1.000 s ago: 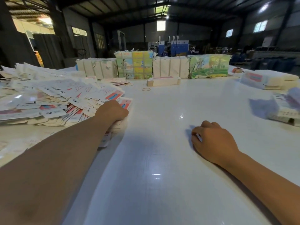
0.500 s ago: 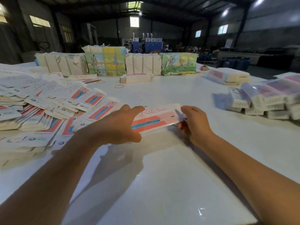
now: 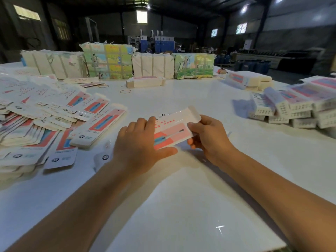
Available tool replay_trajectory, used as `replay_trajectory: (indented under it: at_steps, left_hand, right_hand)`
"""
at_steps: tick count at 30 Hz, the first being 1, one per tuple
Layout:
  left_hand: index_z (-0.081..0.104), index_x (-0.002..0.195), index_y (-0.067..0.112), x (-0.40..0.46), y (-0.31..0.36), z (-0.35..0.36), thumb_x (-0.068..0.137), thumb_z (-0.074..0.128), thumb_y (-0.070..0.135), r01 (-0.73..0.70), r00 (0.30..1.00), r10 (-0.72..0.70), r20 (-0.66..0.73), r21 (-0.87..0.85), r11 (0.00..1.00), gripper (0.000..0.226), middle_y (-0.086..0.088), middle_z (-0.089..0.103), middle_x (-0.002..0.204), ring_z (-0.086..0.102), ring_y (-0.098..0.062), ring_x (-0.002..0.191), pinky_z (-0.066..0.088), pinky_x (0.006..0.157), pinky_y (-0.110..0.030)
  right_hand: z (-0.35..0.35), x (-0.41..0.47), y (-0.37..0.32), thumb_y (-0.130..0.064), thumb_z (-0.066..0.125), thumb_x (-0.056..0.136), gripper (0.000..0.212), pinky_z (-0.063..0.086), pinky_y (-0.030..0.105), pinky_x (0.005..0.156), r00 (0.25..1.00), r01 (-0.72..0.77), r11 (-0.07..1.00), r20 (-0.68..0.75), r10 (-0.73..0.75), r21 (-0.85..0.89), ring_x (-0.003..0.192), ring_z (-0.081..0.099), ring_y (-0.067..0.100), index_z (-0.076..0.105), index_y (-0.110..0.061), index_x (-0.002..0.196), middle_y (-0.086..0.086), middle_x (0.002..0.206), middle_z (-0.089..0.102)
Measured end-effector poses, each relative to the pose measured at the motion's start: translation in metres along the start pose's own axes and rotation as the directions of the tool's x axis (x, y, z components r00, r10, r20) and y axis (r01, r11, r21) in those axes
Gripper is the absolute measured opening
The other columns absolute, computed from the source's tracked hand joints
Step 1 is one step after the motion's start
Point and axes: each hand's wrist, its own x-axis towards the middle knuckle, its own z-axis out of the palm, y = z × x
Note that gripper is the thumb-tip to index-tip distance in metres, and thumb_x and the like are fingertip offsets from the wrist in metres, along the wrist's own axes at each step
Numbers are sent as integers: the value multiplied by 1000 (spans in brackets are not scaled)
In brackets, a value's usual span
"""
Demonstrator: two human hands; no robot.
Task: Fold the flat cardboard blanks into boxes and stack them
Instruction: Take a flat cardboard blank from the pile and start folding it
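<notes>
Head view: a white table (image 3: 181, 206) carries a sprawling heap of flat blanks (image 3: 45, 120) on the left, spread in overlapping layers up to the left forearm's side. At the far edge stands a row of strapped bundles (image 3: 112, 63), some plain, some with printed green and yellow wrapping, and just before them lies a small stack of blanks (image 3: 145, 81) with two rubber bands (image 3: 125, 91) loose on the surface nearby. On the right sits a pile of folded boxes (image 3: 294, 108), stacked several deep, and beyond it another wrapped packet (image 3: 247, 80). Nothing lies between the hands and the folded pile; the table in front of the person is open surface. Against the frame half a second earlier, the held blank (image 3: 172, 130) has come closer to the person and tilted, its rounded end flap now raised toward the far right, and the right hand has closed further onto its end. The blank sits above the table at centre, between both hands. The left hand (image 3: 140, 144) lies over its near-left end, fingers laid fairly straight across the printed face with the thumb stretched beneath the lower edge. The right hand (image 3: 207, 135) grips the right end, fingers curled round the edge just below the flap.
</notes>
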Motion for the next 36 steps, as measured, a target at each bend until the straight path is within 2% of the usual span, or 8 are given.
replay_trajectory:
  at_steps: [5, 9, 13, 16, 19, 27, 32, 36]
  left_hand:
    - [42, 135, 16, 0, 0, 1, 63, 34, 81, 25, 995, -26, -93, -16, 1000, 98, -3, 55, 121, 53, -20, 101, 42, 82, -30]
    - [51, 122, 18, 3, -4, -1, 63, 33, 80, 65, 991, -62, -115, 24, 998, 87, -1, 60, 108, 55, -19, 91, 33, 73, -27]
    - [49, 119, 21, 2, -1, -2, 58, 31, 82, 77, 993, -77, -85, -9, 997, 88, 4, 60, 105, 50, -12, 83, 35, 65, -25]
    - [47, 113, 26, 4, -2, -6, 56, 29, 83, 108, 992, -109, -66, -27, 994, 83, 9, 58, 101, 46, -9, 80, 36, 62, -24]
    - [49, 105, 25, 4, -3, -10, 54, 27, 85, 149, 985, -153, -76, -62, 987, 82, 8, 57, 93, 51, -12, 77, 40, 61, -25]
    - [47, 113, 27, 4, 2, -11, 58, 32, 82, 165, 986, -165, -1, -31, 986, 80, 8, 58, 103, 51, -11, 80, 42, 63, -24]
    - [44, 120, 27, 2, 5, -13, 61, 32, 82, 117, 990, -117, 76, 4, 993, 81, 8, 57, 112, 53, -10, 87, 48, 70, -26]
    - [44, 119, 29, 0, 7, -11, 71, 48, 77, 127, 991, -128, 44, 14, 992, 69, 10, 57, 109, 46, -7, 82, 42, 66, -23]
  right_hand:
    - [-2, -9, -2, -9, 54, 93, 29, 52, 26, 57, 985, 129, 969, -84, -150, -209, 69, 61, 11, 52, -17, 121, 6, 101, 64]
    - [-5, -15, -2, -17, 56, 95, 21, 37, 8, 92, 832, 435, 668, -15, -555, -605, 117, 40, 8, 61, -14, 115, 1, 131, 41]
    - [-3, -13, 5, -19, 55, 94, 22, 22, -13, 78, 919, 376, 729, 130, -372, -571, 99, 32, -22, 64, -9, 111, 0, 141, 33]
    - [-3, -15, 2, -20, 56, 94, 21, 23, -12, 79, 910, 402, 752, 142, -388, -523, 99, 33, -22, 64, -14, 112, -4, 137, 34]
    - [0, -17, 0, -19, 62, 90, 17, 30, -3, 84, 864, 411, 708, -3, -504, -575, 110, 39, 3, 59, -23, 106, -5, 121, 41]
    - [7, -22, 3, -11, 62, 89, 15, 51, 29, 72, 920, 365, 856, 1, -392, -367, 73, 59, 12, 67, -25, 89, -2, 87, 65]
    - [5, -17, 6, -15, 57, 93, 45, 50, 22, 70, 939, 329, 860, 43, -340, -390, 74, 59, 11, 45, -23, 136, 4, 84, 62]
    - [8, -21, 5, -8, 56, 91, 14, 51, 25, 73, 916, 381, 828, 42, -400, -412, 79, 63, 17, 64, -19, 93, -1, 85, 68]
